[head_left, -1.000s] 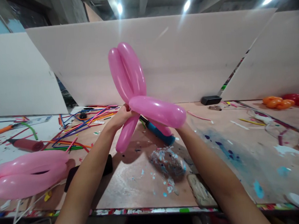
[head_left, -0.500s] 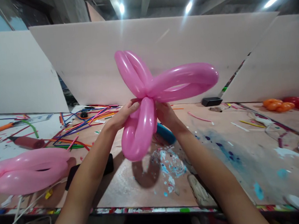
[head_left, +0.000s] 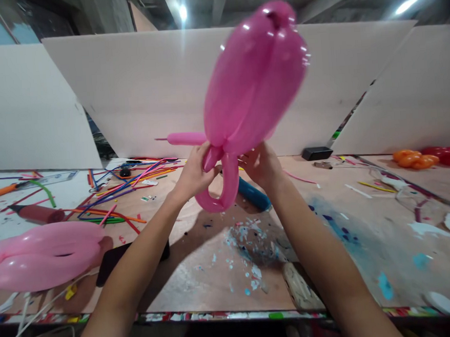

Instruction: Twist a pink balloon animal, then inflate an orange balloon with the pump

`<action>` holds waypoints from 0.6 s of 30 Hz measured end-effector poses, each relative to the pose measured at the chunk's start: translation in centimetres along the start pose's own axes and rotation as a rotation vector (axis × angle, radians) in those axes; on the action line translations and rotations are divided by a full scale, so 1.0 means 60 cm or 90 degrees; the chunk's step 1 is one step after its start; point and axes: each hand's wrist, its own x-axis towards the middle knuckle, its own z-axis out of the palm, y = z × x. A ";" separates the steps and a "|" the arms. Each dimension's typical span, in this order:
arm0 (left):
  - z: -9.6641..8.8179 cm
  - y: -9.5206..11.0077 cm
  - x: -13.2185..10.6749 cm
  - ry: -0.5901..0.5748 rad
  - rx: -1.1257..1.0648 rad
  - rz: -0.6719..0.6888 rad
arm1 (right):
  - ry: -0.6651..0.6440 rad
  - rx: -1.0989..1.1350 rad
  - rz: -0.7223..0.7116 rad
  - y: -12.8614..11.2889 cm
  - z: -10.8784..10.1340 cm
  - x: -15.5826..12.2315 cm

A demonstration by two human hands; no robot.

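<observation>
A twisted pink balloon (head_left: 255,84) is held up over the table, its large loops pointing up and to the right. Below the joint hangs a small curved loop, and a thin tail end sticks out to the left. My left hand (head_left: 197,173) is closed around the twisted joint, thumb and fingers pinching it. On the other side, my right hand (head_left: 262,165) has its fingers curled against the balloon just under the big loops; some fingertips are hidden. Behind the hands, on the table, lies a blue tube-shaped thing (head_left: 254,194).
A paler pink looped balloon (head_left: 46,255) lies at left beside a black flat object (head_left: 112,263). Uninflated balloons (head_left: 133,180) are strewn behind it. Orange (head_left: 415,158) and red (head_left: 445,156) balloon shapes sit far right. A white board (head_left: 146,92) stands along the back.
The pink balloon has been turned: its large loops, spread left and right before, now point up and right together. The tail end now shows at left, and a smaller loop hangs below.
</observation>
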 end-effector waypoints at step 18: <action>-0.001 -0.009 -0.005 -0.003 -0.053 0.097 | 0.070 -0.130 -0.050 0.028 0.025 -0.011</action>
